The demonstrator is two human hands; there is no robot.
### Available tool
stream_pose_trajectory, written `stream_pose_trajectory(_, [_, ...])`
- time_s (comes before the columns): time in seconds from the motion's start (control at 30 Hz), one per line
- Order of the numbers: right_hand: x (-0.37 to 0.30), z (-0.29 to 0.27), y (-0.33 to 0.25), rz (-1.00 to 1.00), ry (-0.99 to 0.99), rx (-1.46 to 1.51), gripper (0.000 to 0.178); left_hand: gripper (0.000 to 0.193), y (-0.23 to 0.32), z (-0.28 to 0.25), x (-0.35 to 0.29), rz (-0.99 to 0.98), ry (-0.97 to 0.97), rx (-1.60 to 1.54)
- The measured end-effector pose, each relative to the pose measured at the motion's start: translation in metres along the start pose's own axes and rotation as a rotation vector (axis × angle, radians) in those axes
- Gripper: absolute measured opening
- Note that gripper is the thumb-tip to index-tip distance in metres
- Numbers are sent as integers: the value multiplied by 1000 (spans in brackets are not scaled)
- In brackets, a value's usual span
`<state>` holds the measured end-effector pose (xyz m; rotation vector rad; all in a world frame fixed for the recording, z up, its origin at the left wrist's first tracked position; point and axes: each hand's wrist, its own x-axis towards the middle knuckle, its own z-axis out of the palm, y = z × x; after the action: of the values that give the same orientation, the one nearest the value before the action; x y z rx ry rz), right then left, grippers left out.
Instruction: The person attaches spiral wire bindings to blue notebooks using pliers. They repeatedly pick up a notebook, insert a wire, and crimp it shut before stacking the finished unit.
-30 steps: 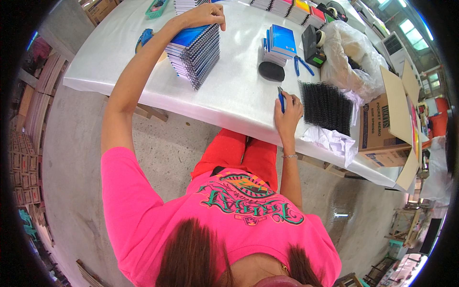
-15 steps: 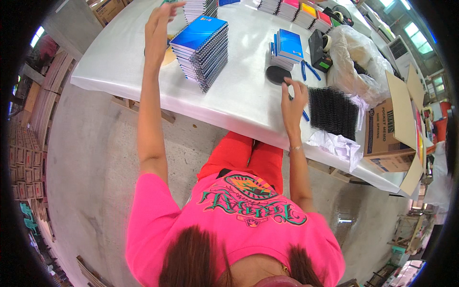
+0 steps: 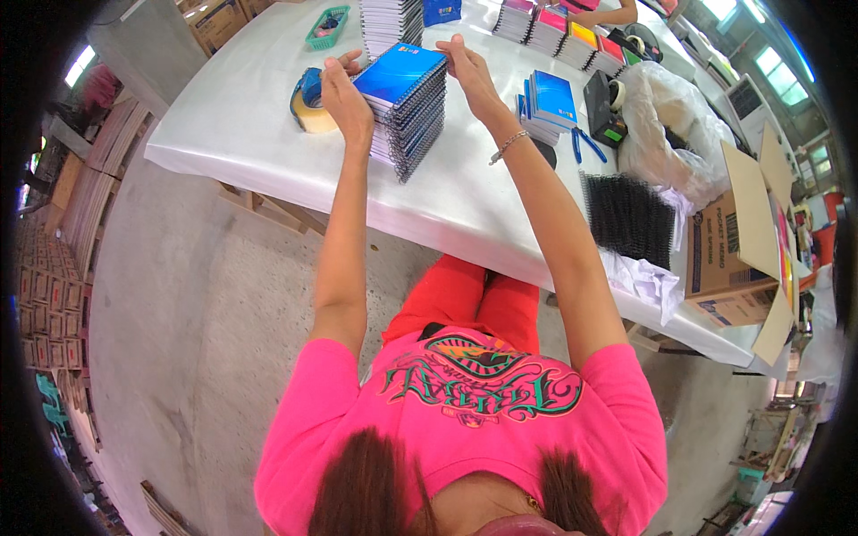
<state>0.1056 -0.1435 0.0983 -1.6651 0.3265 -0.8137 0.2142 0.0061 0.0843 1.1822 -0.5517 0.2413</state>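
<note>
A tall stack of spiral-bound notebooks with blue covers stands on the white-covered table, its wire bindings along the right side. My left hand is at the stack's left side, open with fingers bent loosely towards it. At the far right corner of the top notebook is my right hand, open with fingers extended; whether its fingertips touch the cover I cannot tell. A tape roll in a blue dispenser lies just left of my left hand. Behind the stack rises another pile of notebooks.
On the right are a smaller blue notebook pile, blue-handled pliers, black spiral wires, a plastic bag and an open carton. A green basket sits far left. Another person's arm reaches in beyond colourful notebooks.
My right hand has moved left from beside the black disc to the notebook stack. My left hand has come back from the far left to the stack's side. The view has shifted slightly.
</note>
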Motion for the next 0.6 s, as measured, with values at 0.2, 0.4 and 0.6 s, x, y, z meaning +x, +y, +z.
stream_pose_trajectory(0.2, [9,18,10,21,21,-100,77,63,2,6,-3,6,84,-16])
stream_pose_trajectory(0.4, [13,24,16,27,161,-190,68,67,1,11,-3,-9,121,43])
stream_pose_trajectory(0.6, [10,43,6,81,325,-172,60,69,-1,11,-3,-32,147,69])
